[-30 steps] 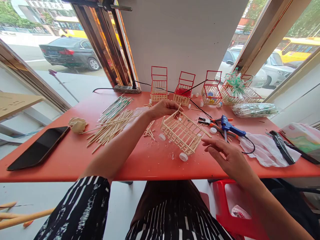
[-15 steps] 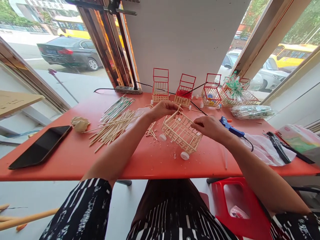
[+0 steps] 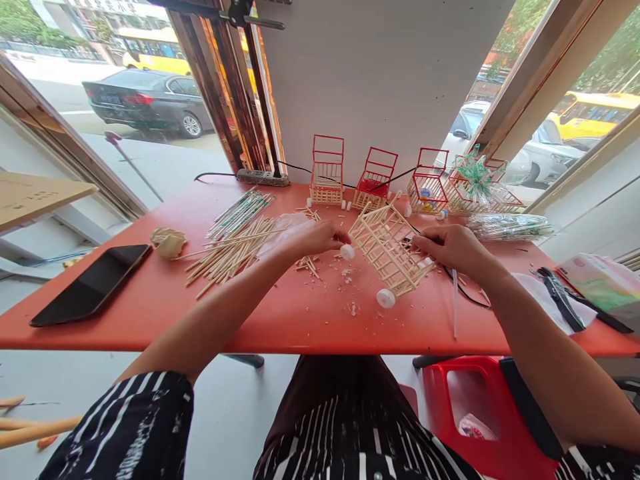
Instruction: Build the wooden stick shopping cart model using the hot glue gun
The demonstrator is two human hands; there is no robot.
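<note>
A small cart built from pale wooden sticks (image 3: 385, 248) is tilted up on the red table (image 3: 150, 313), with white round wheels (image 3: 385, 298) at its corners. My left hand (image 3: 317, 237) reaches in from the left, its closed fingertips on the wheel (image 3: 347, 252) at the cart's left corner. On the cart's right edge, my right hand (image 3: 453, 248) grips with curled fingers. Wood crumbs lie on the table under the cart.
A loose stick pile (image 3: 230, 252) and wrapped sticks (image 3: 241, 209) lie to the left, with crumpled paper (image 3: 169, 241) and a black phone (image 3: 93, 283). Red-framed carts (image 3: 327, 170) line the back by a power strip (image 3: 263, 178). Right: bagged sticks (image 3: 507, 225), tissue pack (image 3: 600, 280), red stool (image 3: 475, 413).
My right hand came up from the table edge and took hold of the cart's right side. The cart moved right and tipped up. My left hand shifted from the handle to the wheel.
</note>
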